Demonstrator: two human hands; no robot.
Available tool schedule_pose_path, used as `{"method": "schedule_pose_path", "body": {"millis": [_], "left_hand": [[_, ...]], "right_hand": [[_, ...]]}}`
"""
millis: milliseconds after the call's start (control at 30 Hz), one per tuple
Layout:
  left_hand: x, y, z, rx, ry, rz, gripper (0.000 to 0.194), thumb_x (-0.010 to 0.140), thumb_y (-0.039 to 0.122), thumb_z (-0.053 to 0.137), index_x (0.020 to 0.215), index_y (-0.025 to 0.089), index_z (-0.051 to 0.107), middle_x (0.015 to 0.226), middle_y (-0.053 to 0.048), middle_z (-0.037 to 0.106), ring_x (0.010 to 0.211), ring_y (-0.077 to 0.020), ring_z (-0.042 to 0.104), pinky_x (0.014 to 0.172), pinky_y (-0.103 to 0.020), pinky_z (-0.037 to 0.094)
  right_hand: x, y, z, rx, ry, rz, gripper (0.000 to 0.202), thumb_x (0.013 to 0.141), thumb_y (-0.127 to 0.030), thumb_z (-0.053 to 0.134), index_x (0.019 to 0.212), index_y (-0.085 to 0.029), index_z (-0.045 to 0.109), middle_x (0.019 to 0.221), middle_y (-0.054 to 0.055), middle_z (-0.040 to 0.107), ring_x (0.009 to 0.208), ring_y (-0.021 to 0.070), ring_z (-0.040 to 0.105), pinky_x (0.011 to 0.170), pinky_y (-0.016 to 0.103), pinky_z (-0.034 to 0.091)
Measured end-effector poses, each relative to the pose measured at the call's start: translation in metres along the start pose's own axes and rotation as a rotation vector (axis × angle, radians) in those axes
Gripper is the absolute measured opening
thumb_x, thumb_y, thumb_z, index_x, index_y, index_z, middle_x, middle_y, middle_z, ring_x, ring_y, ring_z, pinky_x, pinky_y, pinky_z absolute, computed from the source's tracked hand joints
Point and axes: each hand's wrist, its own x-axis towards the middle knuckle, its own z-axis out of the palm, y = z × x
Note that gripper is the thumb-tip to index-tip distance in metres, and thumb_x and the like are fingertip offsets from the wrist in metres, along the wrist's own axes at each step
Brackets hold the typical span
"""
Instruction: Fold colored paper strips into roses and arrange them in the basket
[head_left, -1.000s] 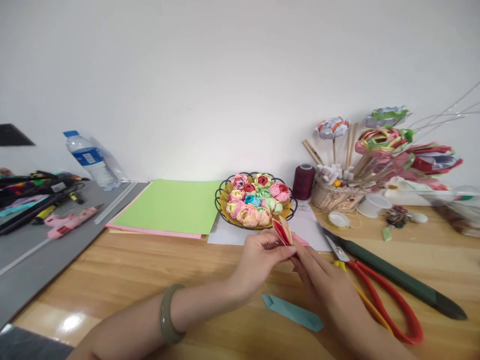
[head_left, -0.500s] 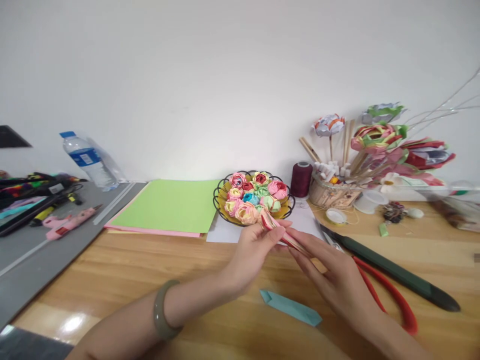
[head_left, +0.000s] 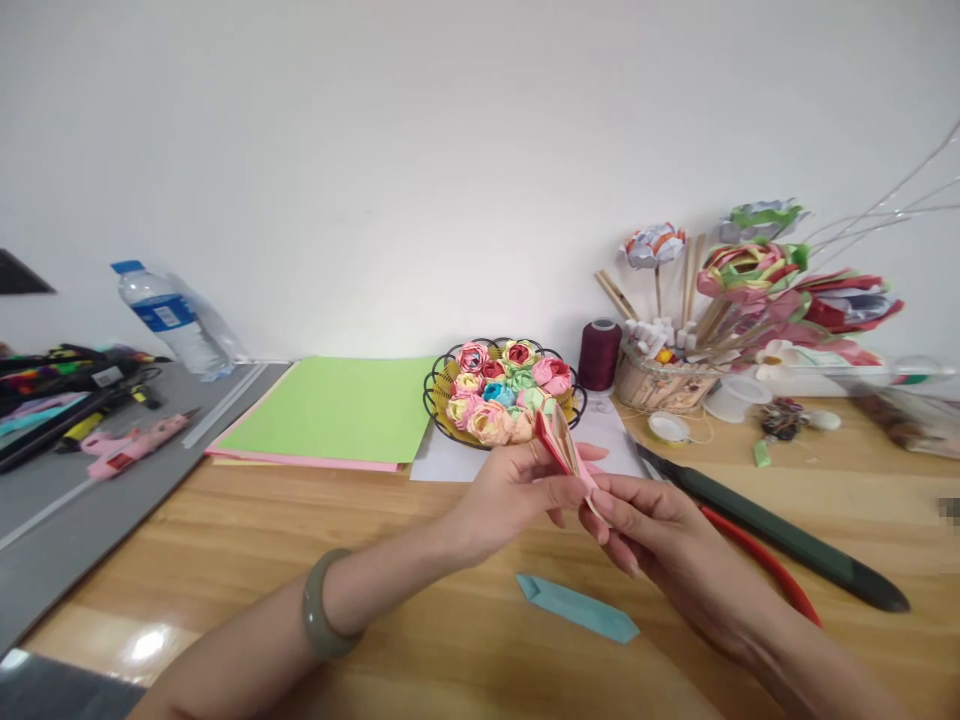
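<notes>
Between my two hands is a stack of folded paper strips point(head_left: 564, 448), red on the outside with pink and cream layers. My left hand point(head_left: 525, 485), a bangle on its wrist, pinches the stack from the left side. The fingertips of my right hand point(head_left: 637, 515) grip its lower end. On the table just below lies a folded blue paper strip point(head_left: 577, 607), touched by neither hand. Behind the stack stands a yellow basket with a black looped rim point(head_left: 439, 412), full of folded paper flowers point(head_left: 497, 393).
Green paper sheets point(head_left: 330, 410) lie left of the basket. A cutting mat point(head_left: 150, 500) holds a pink glue gun point(head_left: 135, 447) and a water bottle point(head_left: 172, 320). At right are a thread spool point(head_left: 599, 357), a pot of paper flowers point(head_left: 664, 385), a dark green tool point(head_left: 795, 540) and red-handled scissors point(head_left: 772, 560).
The stack has turned more upright and its layers fan apart at the top. My right hand has shifted its grip to the lower end.
</notes>
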Motion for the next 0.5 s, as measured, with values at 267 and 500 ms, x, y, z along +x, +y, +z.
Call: {"method": "schedule_pose_path", "body": {"millis": [267, 500], "left_hand": [[0.003, 0.003, -0.004, -0.049, 0.179, 0.058, 0.024, 0.065, 0.036, 0.072, 0.077, 0.016, 0.072, 0.075, -0.005, 0.067, 0.067, -0.0125, 0.054, 0.056, -0.022, 0.038], [0.008, 0.017, -0.018, -0.154, 0.316, 0.134, 0.022, 0.062, 0.035, 0.075, 0.075, 0.017, 0.072, 0.059, 0.002, 0.057, 0.058, -0.0062, 0.045, 0.056, -0.019, 0.037]], "right_hand": [[0.015, 0.009, -0.025, -0.698, 0.265, -0.228, 0.035, 0.089, -0.042, 0.038, 0.084, -0.016, 0.062, 0.073, 0.005, 0.062, 0.069, 0.0170, 0.058, 0.064, 0.029, 0.044], [0.040, 0.032, -0.038, -1.381, 0.371, -0.272, 0.025, 0.084, -0.028, 0.047, 0.096, -0.014, 0.065, 0.097, 0.016, 0.061, 0.096, 0.0313, 0.053, 0.080, 0.042, 0.040]]}}
